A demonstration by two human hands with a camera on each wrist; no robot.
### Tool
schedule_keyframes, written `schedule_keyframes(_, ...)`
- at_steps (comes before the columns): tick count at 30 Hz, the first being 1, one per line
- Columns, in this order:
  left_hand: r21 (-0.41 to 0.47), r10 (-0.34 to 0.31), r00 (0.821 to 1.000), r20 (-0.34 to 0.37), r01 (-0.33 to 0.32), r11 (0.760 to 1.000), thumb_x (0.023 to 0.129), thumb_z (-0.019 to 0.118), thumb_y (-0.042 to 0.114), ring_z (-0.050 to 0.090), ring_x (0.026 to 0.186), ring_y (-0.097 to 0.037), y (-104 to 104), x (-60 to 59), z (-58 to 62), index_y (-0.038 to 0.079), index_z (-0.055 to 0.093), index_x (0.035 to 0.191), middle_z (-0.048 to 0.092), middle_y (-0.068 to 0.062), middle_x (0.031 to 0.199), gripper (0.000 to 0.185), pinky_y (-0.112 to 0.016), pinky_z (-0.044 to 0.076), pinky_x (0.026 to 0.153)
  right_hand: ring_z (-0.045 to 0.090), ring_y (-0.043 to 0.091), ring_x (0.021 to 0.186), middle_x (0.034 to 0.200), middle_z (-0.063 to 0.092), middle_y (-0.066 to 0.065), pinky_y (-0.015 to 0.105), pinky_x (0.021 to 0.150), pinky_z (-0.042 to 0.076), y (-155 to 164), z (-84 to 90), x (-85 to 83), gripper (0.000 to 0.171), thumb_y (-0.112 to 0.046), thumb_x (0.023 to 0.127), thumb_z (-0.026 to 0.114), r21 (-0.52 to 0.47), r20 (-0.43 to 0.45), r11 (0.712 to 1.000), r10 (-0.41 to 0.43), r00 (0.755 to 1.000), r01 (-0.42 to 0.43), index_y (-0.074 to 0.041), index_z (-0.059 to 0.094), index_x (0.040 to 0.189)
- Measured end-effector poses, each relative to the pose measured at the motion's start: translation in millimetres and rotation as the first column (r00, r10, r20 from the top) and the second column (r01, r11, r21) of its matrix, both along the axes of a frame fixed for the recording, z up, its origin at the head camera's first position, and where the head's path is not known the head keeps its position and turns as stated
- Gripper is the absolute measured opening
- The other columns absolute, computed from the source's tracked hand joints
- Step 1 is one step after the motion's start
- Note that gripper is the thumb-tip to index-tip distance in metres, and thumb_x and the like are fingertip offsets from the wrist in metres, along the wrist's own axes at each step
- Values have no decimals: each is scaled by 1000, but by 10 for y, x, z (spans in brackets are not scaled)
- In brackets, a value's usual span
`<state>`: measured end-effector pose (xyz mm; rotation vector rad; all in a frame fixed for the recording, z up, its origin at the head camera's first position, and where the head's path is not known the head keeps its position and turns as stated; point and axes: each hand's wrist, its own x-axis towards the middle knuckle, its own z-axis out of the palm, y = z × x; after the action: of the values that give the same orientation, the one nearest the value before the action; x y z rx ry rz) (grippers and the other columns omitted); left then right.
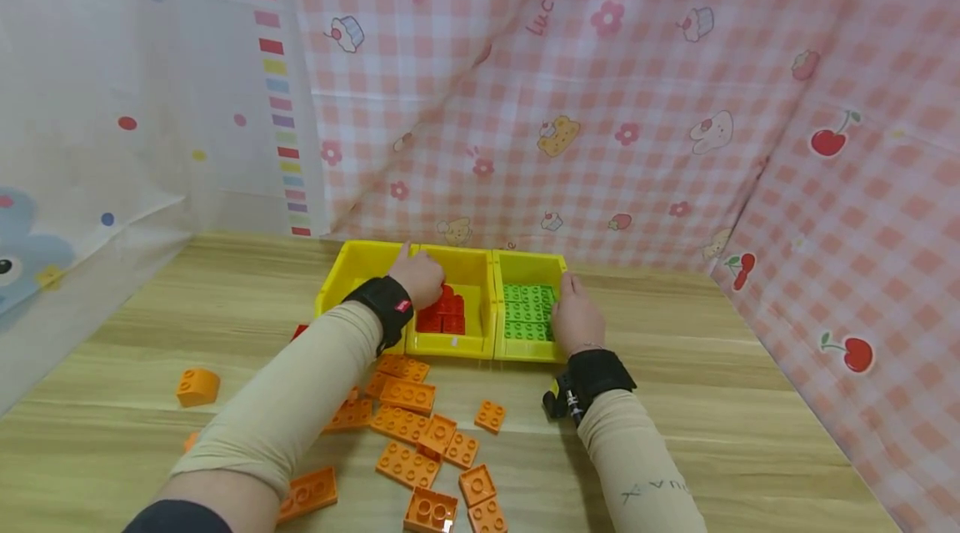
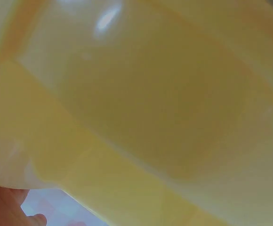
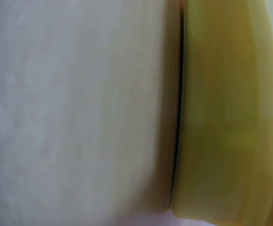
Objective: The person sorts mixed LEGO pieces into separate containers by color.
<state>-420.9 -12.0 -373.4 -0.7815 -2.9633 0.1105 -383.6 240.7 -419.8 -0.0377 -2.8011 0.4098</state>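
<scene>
- three yellow bins (image 1: 480, 347) sit side by side at centre frame, at the far edge of the worktop (image 1: 750, 399).
- left hand (image 1: 417, 276) rests over the wall between the left and middle bins, beside the red bricks (image 1: 444, 316); whether it grips anything i cannot tell.
- right hand (image 1: 576, 318) lies on the right bin's rim by the green bricks (image 1: 528, 312), fingers fairly straight, holding nothing visible.
- judgement: the bins are light, stiff, smooth plastic; take by the rims.
- orange bricks (image 1: 408, 424) are scattered lower centre.
</scene>
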Motion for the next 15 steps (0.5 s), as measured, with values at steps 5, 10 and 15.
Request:
schedule_keyframes(5, 28, -35, 999, -33, 36, 999, 94, 49, 16, 44, 120, -31, -97, 5, -4, 10, 71, 101, 60, -9, 116, 24, -58, 14, 105, 56, 33, 107, 142, 38, 15, 45, 90, 44, -24, 4, -4, 53, -10, 93, 53, -3, 8, 1000, 4, 1000, -4, 0, 33, 142)
schedule_keyframes(10, 80, -114, 986, -122, 125, 989, 92, 53, 15, 48, 115, -30, -336, 32, 44, 9, 69, 109, 60, -8, 114, 23, -58, 22, 101, 57, 33, 104, 142, 37, 15, 45, 90, 44, -5, -24, -24, 54, -10, 93, 53, -4, 11, 1000, 5, 1000, -5, 0, 32, 142)
schedule_keyframes(15, 135, -139, 961, -239, 174, 975, 90, 55, 11, 51, 110, -31, -769, 146, 136, 5, 68, 106, 61, -11, 111, 22, -56, 29, 97, 57, 34, 103, 142, 37, 16, 46, 90, 44, 8, -10, -3, 54, -9, 94, 52, -2, 17, 1000, 6, 1000, -6, 1, 31, 142)
